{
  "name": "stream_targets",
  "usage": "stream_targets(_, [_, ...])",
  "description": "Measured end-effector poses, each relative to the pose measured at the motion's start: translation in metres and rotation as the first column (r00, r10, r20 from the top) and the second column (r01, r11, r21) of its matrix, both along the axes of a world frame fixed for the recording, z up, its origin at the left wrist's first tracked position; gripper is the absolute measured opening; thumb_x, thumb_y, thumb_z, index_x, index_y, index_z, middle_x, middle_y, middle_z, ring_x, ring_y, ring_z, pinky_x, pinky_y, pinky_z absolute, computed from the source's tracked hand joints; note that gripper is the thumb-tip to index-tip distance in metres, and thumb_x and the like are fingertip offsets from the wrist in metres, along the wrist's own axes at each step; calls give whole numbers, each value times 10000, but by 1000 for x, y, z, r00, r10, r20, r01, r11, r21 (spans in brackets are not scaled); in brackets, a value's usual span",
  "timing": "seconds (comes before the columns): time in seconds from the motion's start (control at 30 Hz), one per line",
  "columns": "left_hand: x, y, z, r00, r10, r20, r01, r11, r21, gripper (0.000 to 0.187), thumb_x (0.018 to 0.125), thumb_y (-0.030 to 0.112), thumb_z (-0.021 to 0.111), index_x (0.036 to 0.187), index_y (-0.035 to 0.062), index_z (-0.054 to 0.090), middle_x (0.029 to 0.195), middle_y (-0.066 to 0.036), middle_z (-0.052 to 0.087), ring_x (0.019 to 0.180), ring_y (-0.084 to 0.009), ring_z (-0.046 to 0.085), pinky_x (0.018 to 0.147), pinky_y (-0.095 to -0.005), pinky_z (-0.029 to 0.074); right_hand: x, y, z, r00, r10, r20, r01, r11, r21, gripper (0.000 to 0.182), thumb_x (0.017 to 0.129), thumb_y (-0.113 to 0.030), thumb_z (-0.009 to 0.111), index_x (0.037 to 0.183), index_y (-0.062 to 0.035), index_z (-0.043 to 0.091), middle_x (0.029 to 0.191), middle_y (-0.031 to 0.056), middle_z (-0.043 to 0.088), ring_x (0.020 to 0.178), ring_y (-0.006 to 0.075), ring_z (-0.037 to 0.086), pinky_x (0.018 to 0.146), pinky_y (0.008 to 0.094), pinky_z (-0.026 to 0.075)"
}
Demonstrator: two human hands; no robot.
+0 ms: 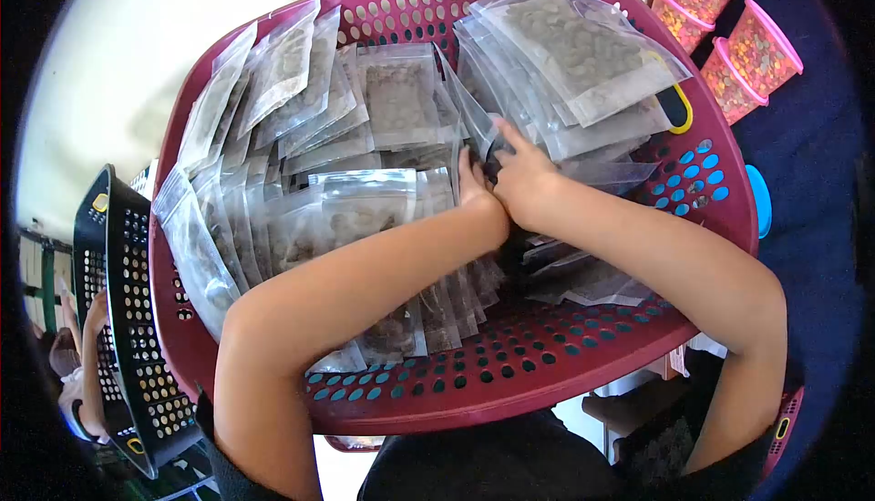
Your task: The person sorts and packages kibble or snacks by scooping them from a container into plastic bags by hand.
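Note:
Rows of clear zip bags (398, 104) filled with greyish-brown pieces stand packed in a maroon perforated basket (538, 355). My left hand (476, 189) reaches into the narrow gap between the left rows and the right stack, fingers stretched upward against the bags beside it. Touching it at the wrist is my right hand (524, 173), with a finger extended along the edge of a tilted clear bag (469, 104) and the others bent down, partly hidden. Neither hand visibly grips a bag. On the right, a thick stack of bags (583, 45) leans toward the basket's far corner.
Pink-lidded tubs (761, 45) of colourful pieces stand at the upper right on dark blue cloth (811, 164). A black perforated basket (137, 319) is at the left, with another person's arm (93, 364) beside it. A blue round object (758, 200) shows past the maroon basket's right rim.

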State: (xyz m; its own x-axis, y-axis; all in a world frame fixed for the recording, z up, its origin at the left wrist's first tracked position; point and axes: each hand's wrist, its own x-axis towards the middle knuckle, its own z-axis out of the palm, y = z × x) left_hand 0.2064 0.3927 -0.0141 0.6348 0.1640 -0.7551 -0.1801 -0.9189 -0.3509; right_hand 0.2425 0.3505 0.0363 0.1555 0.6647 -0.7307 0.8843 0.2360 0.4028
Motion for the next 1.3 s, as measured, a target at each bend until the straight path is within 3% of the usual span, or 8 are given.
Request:
stream_targets(0.03, [0,0,-12,995,7,100,-2,999,-44,657,750,481,426,1305,209,202,1369,-14,152,1267,-276,42,937,-601,-10,1,0,3,997,-54,-54,59,993,104,448,789,-284,443,1202,-113,416,1158,21,490,1129,156,382,972,499,-76])
stream_targets(0.07, [1,1,-30,960,75,271,-71,997,-23,631,761,547,346,1295,231,230,1354,-16,199,1262,-269,79,963,-560,-8,8,-7,-8,992,64,-105,-12,900,437,193,727,-172,471,794,-70,621,886,37,598,930,187,522,991,473,92])
stream_targets(0.33, [4,15,-28,993,86,79,-79,993,-88,636,758,579,315,1286,229,256,1350,-24,207,1259,-262,94,971,-546,-6,4,-5,52,884,8,-468,226,869,441,136,646,-85,498,727,-71,607,726,129,597,733,261,573,716,380,416])
stream_targets(0.6, [-16,8,74,999,4,-51,-16,973,-231,681,771,604,247,1241,122,348,1339,-74,222,1250,-253,146,1006,-474,5,29,-12,66,875,-11,-484,363,677,640,186,684,-88,466,813,-21,582,776,179,573,733,324,561,677,399,441])
stream_targets(0.83, [-126,13,204,912,106,396,31,945,-325,583,839,477,284,1147,-3,404,1228,-178,364,1166,-301,320,977,-508,162,7,-8,47,912,132,-389,177,728,662,222,704,-191,508,843,-44,599,1001,114,514,959,252,484,760,366,416])
stream_targets(1.17, [-281,-32,230,663,436,609,-30,828,-559,613,691,393,591,1135,12,409,1161,-194,429,1088,-333,414,920,-515,235,7,-11,-6,997,76,-10,-65,899,433,237,660,-286,584,839,-139,634,999,30,531,970,195,435,815,354,281])
stream_targets(1.23, [-316,-32,209,507,442,740,137,806,-575,501,728,387,567,1050,22,454,1039,-136,505,958,-277,499,843,-451,353,4,-12,5,997,68,37,-77,887,455,242,667,-288,579,853,-143,633,998,23,537,980,191,428,821,362,274])
stream_targets(1.3, [-349,-28,184,329,615,717,288,657,-696,439,730,266,540,1076,1,484,1051,-222,497,997,-365,471,942,-453,237,-9,-10,30,997,67,-36,-52,947,316,240,695,-278,559,883,-142,620,1012,32,533,991,206,418,810,363,286])
